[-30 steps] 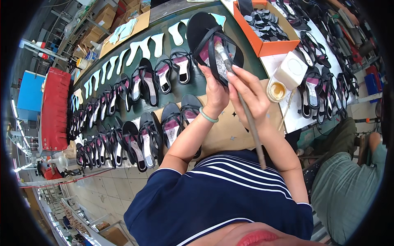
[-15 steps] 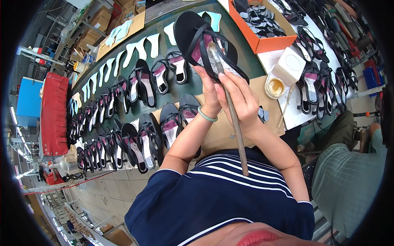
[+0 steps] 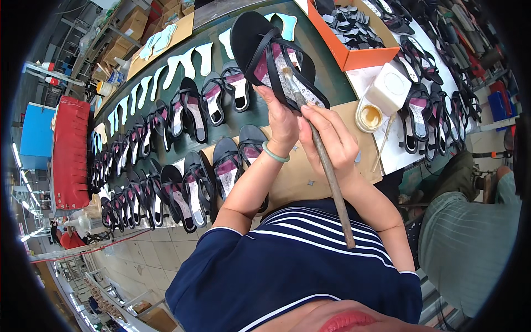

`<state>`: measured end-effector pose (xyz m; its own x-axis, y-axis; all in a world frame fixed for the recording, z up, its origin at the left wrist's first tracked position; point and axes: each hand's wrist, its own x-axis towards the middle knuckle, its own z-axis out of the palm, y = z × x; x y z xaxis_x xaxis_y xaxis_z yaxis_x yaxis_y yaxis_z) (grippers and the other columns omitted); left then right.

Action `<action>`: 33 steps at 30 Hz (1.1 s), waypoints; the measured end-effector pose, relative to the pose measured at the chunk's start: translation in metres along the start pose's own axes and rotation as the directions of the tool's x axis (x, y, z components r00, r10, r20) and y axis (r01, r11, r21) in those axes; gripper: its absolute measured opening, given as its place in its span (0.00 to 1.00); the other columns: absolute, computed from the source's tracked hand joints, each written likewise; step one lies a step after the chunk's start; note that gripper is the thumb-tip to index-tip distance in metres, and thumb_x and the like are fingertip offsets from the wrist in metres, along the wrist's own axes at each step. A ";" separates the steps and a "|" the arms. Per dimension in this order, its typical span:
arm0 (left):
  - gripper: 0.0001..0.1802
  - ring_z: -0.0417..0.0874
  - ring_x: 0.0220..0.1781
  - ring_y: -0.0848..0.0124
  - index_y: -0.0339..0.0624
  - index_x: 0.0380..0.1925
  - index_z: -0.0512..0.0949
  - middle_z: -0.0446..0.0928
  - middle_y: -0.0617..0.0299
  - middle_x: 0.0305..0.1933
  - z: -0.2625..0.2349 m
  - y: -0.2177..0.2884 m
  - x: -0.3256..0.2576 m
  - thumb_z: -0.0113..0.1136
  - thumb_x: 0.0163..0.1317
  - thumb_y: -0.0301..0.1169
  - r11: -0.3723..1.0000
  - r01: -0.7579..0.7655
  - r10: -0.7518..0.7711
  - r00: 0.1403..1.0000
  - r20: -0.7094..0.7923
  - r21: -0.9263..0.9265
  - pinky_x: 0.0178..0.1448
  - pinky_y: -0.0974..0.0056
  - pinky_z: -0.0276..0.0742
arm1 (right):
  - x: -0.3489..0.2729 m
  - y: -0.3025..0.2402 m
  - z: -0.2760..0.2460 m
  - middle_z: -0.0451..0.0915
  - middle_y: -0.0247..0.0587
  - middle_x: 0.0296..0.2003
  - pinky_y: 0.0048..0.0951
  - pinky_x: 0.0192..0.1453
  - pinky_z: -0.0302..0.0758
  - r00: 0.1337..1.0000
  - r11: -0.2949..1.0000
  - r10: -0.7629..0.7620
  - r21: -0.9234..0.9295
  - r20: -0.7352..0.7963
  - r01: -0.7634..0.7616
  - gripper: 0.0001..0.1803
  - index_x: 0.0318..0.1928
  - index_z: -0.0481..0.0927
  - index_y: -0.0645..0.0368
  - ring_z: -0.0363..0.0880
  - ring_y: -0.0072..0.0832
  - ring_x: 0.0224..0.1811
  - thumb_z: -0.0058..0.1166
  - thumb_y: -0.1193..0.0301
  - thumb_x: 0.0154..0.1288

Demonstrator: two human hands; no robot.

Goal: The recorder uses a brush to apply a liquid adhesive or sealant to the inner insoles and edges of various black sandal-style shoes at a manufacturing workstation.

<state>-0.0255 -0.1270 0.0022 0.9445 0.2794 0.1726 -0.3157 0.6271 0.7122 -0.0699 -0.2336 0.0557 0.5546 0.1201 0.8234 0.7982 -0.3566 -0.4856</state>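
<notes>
My left hand (image 3: 282,119) holds a black strappy sandal (image 3: 265,55) up by its near end, sole away from me and the pinkish insole facing me. My right hand (image 3: 329,138) grips a long brush (image 3: 326,166) by its wooden handle. The bristle tip rests on the insole under the straps. A green bangle (image 3: 275,154) sits on my left wrist. Both hands are raised above a brown work board (image 3: 298,177) at the bench edge.
Two rows of black sandals (image 3: 182,182) lie on the dark green belt (image 3: 254,113), with pale insoles (image 3: 188,58) behind. An orange box of parts (image 3: 359,33) stands at the back right. A glue pot (image 3: 369,117) and white container (image 3: 390,88) sit right. Another person (image 3: 470,249) sits at right.
The sandal and both hands have shifted slightly left and down. The brush tip has slid along the insole under the straps.
</notes>
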 end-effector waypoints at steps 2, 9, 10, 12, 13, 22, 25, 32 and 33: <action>0.42 0.75 0.58 0.71 0.38 0.62 0.67 0.73 0.60 0.60 -0.002 -0.002 0.003 0.26 0.71 0.64 1.000 -0.025 0.024 0.999 -0.034 -0.017 0.64 0.65 0.69 | 0.000 -0.001 -0.005 0.82 0.54 0.34 0.31 0.38 0.81 1.000 1.000 0.020 0.008 0.014 -0.020 0.08 0.40 0.81 0.72 0.84 0.41 0.34 0.60 0.81 0.59; 0.39 0.78 0.56 0.64 0.41 0.63 0.66 0.75 0.54 0.58 -0.022 0.012 0.026 0.24 0.73 0.61 0.988 -0.023 0.022 1.000 -0.011 -0.154 0.61 0.57 0.74 | 0.013 -0.001 -0.071 0.81 0.49 0.28 0.28 0.29 0.76 0.979 0.968 0.202 0.159 -0.024 -0.196 0.08 0.33 0.81 0.73 0.79 0.31 0.24 0.50 0.79 0.63; 0.39 0.78 0.55 0.64 0.41 0.63 0.66 0.76 0.54 0.58 -0.026 0.016 0.029 0.25 0.73 0.61 0.984 -0.022 0.025 1.000 0.012 -0.179 0.60 0.57 0.75 | 0.017 -0.002 -0.078 0.80 0.52 0.28 0.28 0.28 0.75 0.958 0.945 0.266 0.226 -0.105 -0.238 0.15 0.31 0.81 0.74 0.78 0.33 0.24 0.45 0.74 0.66; 0.39 0.80 0.54 0.60 0.40 0.63 0.66 0.77 0.51 0.57 -0.034 0.024 0.033 0.24 0.72 0.61 0.982 -0.030 0.032 0.999 0.009 -0.187 0.57 0.54 0.78 | 0.025 0.013 -0.101 0.77 0.56 0.26 0.31 0.37 0.73 0.953 0.930 0.274 0.287 -0.126 -0.229 0.23 0.28 0.79 0.74 0.76 0.36 0.29 0.38 0.66 0.68; 0.40 0.79 0.55 0.59 0.40 0.64 0.65 0.76 0.51 0.57 -0.042 0.027 0.036 0.24 0.72 0.62 0.983 -0.020 0.017 1.000 -0.015 -0.184 0.58 0.53 0.78 | 0.028 0.022 -0.115 0.77 0.55 0.32 0.31 0.42 0.70 0.958 0.918 0.284 0.299 -0.042 -0.259 0.22 0.27 0.77 0.75 0.74 0.35 0.32 0.39 0.66 0.67; 0.43 0.75 0.62 0.55 0.37 0.63 0.67 0.74 0.51 0.62 -0.085 0.036 0.046 0.17 0.73 0.61 0.997 0.060 -0.069 0.967 -0.244 -0.042 0.68 0.51 0.69 | -0.030 0.099 -0.081 0.81 0.45 0.26 0.32 0.38 0.75 0.429 0.685 0.663 -0.267 0.613 -0.678 0.10 0.40 0.82 0.67 0.80 0.30 0.30 0.51 0.73 0.64; 0.42 0.77 0.59 0.53 0.36 0.63 0.67 0.75 0.50 0.60 -0.091 0.040 0.048 0.15 0.73 0.59 0.998 0.059 -0.049 0.954 -0.296 0.024 0.66 0.49 0.72 | -0.051 0.119 -0.050 0.82 0.52 0.30 0.35 0.43 0.77 0.278 0.649 0.703 -0.431 0.655 -0.627 0.12 0.39 0.82 0.67 0.83 0.39 0.36 0.61 0.72 0.56; 0.44 0.77 0.59 0.51 0.34 0.62 0.67 0.75 0.46 0.60 -0.114 0.056 0.052 0.15 0.73 0.60 0.993 0.097 -0.073 0.957 -0.281 0.071 0.64 0.48 0.74 | -0.080 0.125 -0.019 0.83 0.50 0.30 0.37 0.44 0.78 0.270 0.781 0.611 -0.509 0.744 -0.362 0.11 0.31 0.83 0.64 0.83 0.42 0.38 0.67 0.74 0.45; 0.43 0.77 0.59 0.51 0.34 0.63 0.67 0.75 0.46 0.60 -0.113 0.056 0.050 0.15 0.73 0.60 0.993 0.096 -0.071 0.955 -0.289 0.070 0.64 0.48 0.74 | -0.073 0.128 -0.023 0.83 0.49 0.28 0.36 0.43 0.78 0.249 0.750 0.634 -0.503 0.732 -0.430 0.09 0.29 0.82 0.65 0.84 0.42 0.36 0.67 0.75 0.46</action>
<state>-0.0060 0.0044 -0.0261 0.8981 0.4319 -0.0826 -0.2167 0.5981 0.7716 -0.0140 -0.3095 -0.0601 0.8164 0.4820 -0.3181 0.2415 -0.7852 -0.5702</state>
